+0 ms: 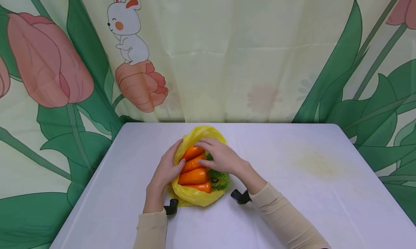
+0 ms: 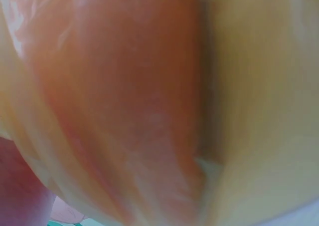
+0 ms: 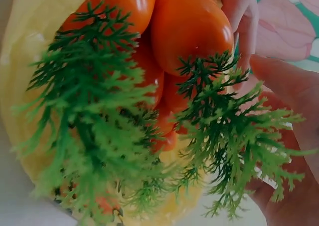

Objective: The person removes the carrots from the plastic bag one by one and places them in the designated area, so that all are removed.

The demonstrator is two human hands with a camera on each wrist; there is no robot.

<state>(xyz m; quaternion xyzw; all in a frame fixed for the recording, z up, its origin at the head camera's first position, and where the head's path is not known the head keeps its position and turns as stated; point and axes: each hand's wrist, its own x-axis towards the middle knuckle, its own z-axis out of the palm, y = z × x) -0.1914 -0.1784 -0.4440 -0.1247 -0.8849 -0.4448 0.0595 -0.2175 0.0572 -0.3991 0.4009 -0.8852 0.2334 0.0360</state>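
Looking into the thin, crinkled yellow bag, we see at least four glossy orange carrots stacked one above another, their smooth bodies rounded and their feathery green tops bunched along the right side. The bag's soft mouth gapes around them in a loose oval, its rim rolled and wavy; from the left wrist we see mostly its stretched film, blurred, with orange showing through. Our left hand lies along the bag's left rim, fingers stretched and thumb set apart, the tip at a carrot's end. Our right hand reaches across from the right, fingers spread away from the thumb over the upper carrots; we cannot tell how firmly either touches. Around our wrists sit beige sleeves and small black fittings. The bag stands on the white table, left of its middle and near the far edge, so we have a broader stretch of surface to the right than to the left. Beyond that straight edge hangs a pale, softly creased curtain printed with tulips.
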